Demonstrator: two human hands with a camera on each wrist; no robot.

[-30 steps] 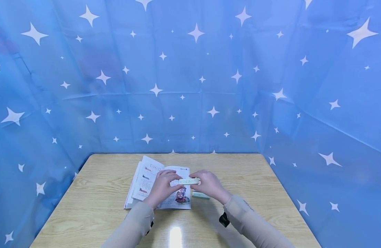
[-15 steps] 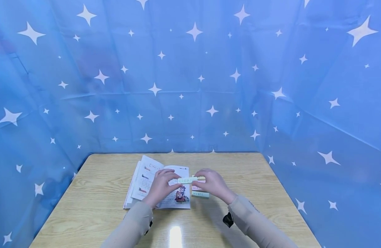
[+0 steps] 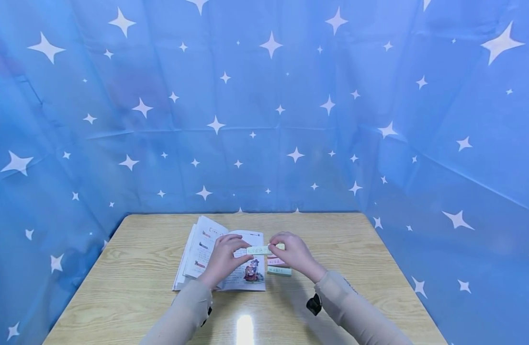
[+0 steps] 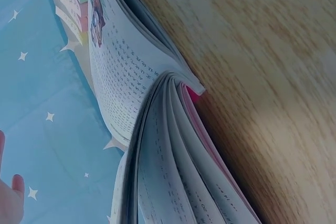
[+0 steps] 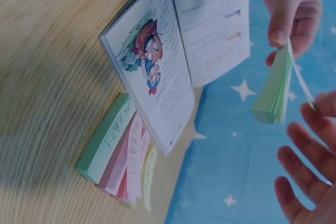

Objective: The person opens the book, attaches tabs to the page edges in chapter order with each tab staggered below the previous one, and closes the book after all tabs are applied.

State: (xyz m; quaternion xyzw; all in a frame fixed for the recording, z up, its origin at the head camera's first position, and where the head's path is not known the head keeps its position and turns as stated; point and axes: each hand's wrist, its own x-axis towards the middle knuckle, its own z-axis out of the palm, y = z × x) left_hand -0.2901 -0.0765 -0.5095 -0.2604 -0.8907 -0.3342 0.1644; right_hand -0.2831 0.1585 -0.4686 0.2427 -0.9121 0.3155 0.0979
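Note:
My left hand (image 3: 224, 258) holds a thick pad of light green sticky notes (image 5: 273, 90) by one end, above the open book. With thumb and forefinger, my right hand (image 3: 293, 251) pinches the free end of the pad's top sheet (image 5: 300, 77), which stands away from the stack in the right wrist view. The other fingers of that hand (image 5: 310, 166) are spread. Below it, green, pink and yellow sticky-note pads (image 5: 123, 150) with handwriting lie in a row beside the book. Only a few fingertips of my left hand show in the left wrist view.
An open book (image 3: 204, 249) with a cartoon on its right page lies on the wooden table (image 3: 139, 268), several pages lifted at the left. A blue curtain with white stars (image 3: 264, 120) hangs behind the table and at both sides.
My right hand has moved a little right, away from my left hand. Its thumb and forefinger have come together on the top sheet. More of the pads on the table shows.

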